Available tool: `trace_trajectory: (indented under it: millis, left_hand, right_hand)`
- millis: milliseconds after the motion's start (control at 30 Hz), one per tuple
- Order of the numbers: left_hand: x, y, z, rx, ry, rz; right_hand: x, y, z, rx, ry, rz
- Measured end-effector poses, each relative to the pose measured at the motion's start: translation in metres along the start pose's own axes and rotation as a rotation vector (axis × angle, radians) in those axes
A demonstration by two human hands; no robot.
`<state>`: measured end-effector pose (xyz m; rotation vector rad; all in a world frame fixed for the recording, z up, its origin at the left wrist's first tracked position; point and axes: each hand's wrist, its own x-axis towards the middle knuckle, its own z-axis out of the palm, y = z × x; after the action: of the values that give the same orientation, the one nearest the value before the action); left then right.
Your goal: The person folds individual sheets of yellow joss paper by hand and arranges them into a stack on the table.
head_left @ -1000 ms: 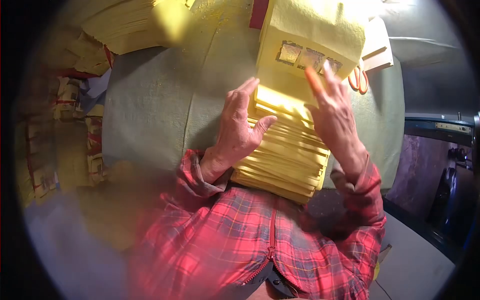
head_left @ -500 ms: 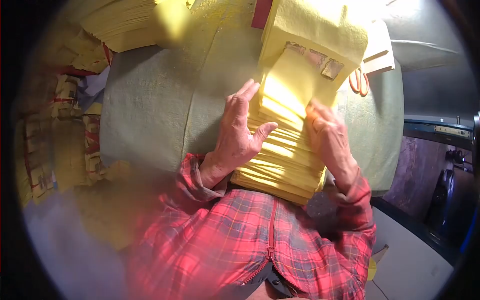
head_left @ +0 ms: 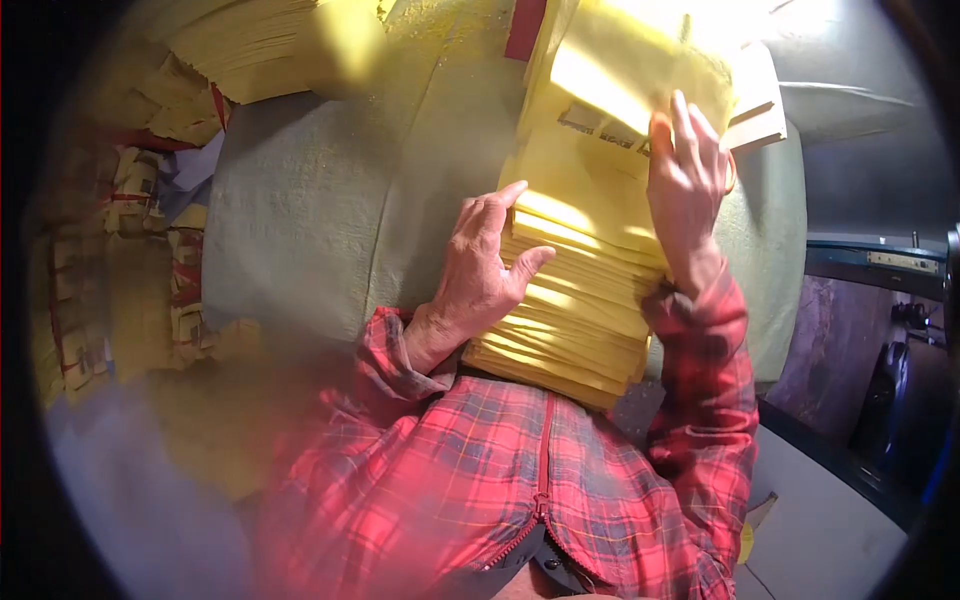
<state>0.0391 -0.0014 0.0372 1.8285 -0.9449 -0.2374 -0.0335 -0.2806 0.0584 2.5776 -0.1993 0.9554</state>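
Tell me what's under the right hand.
Yellow paper with printed marks running up to the right hand; an orange loop shows beside it. Whatever the palm and fingers cover can't be seen.

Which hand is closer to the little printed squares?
Right. The right hand is by the right end of the printed squares; the left hand is closer to the body, at the left edge of the yellow stack.

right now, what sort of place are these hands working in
Probably a small paper-goods workshop: a long overlapping stack of thin yellow paper sheets lies on a grey-green covered table, another thick yellow paper pile sits at far left, and red-banded brownish bundles are beyond the table's left edge.
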Motion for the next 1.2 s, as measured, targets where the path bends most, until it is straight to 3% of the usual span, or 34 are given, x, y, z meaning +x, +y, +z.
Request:
trace_trajectory:
  millis: [67, 133, 200, 233, 333, 500, 667, 733, 800, 833, 933, 967, 1033, 1067, 1133, 1200]
  left_hand:
    - [0.001, -0.002, 0.001, -0.03, 0.005, -0.02]
    - [0.005, -0.005, 0.001, -0.014, 0.093, 0.089]
    - [0.008, -0.007, 0.002, -0.005, 0.126, 0.145]
    - [0.009, -0.006, 0.002, -0.002, 0.115, 0.135]
    - [0.012, -0.006, 0.004, 0.006, 0.113, 0.119]
    - [0.006, -0.005, 0.004, 0.035, 0.025, 0.076]
    - [0.005, -0.004, 0.004, 0.008, 0.02, 0.068]
    - [0.007, -0.003, 0.004, -0.006, 0.033, 0.076]
    - [0.011, -0.002, 0.002, -0.007, 0.106, 0.139]
    - [0.012, -0.002, 0.002, -0.004, 0.139, 0.17]
    - [0.012, -0.004, 0.001, -0.005, 0.092, 0.124]
    - [0.013, -0.003, 0.001, -0.006, 0.08, 0.103]
    - [0.012, -0.004, 0.002, 0.011, 0.069, 0.097]
    - [0.009, -0.005, 0.002, 0.025, 0.05, 0.087]
    - [0.006, -0.006, 0.003, 0.042, 0.023, 0.081]
    - [0.004, -0.008, 0.005, 0.035, 0.002, 0.051]
  right_hand:
    - [-0.031, -0.016, -0.029, 0.156, -0.117, 0.047]
    - [-0.047, -0.027, -0.057, 0.235, -0.202, 0.077]
    - [-0.042, -0.032, -0.083, 0.636, -0.959, 0.278]
    - [-0.036, -0.033, -0.087, 0.636, -0.959, 0.289]
    - [-0.006, -0.032, -0.074, 0.534, -0.467, 0.178]
    - [0.025, 0.001, 0.019, -0.103, 0.011, 0.035]
    - [0.006, 0.004, 0.002, -0.057, 0.011, -0.023]
    - [-0.02, -0.015, -0.033, 0.154, -0.108, 0.049]
    - [-0.049, -0.029, -0.055, 0.352, -0.386, 0.108]
    - [-0.049, -0.03, -0.057, 0.353, -0.388, 0.109]
    - [-0.033, -0.031, -0.075, 0.78, -0.821, 0.357]
    - [-0.022, -0.03, -0.075, 0.779, -0.815, 0.355]
    - [0.008, -0.029, -0.059, 0.332, -0.286, 0.092]
    - [0.016, -0.023, -0.041, 0.336, -0.281, 0.092]
    - [0.025, -0.006, -0.001, -0.137, -0.085, 0.001]
    - [0.02, 0.007, 0.015, -0.124, -0.059, 0.011]
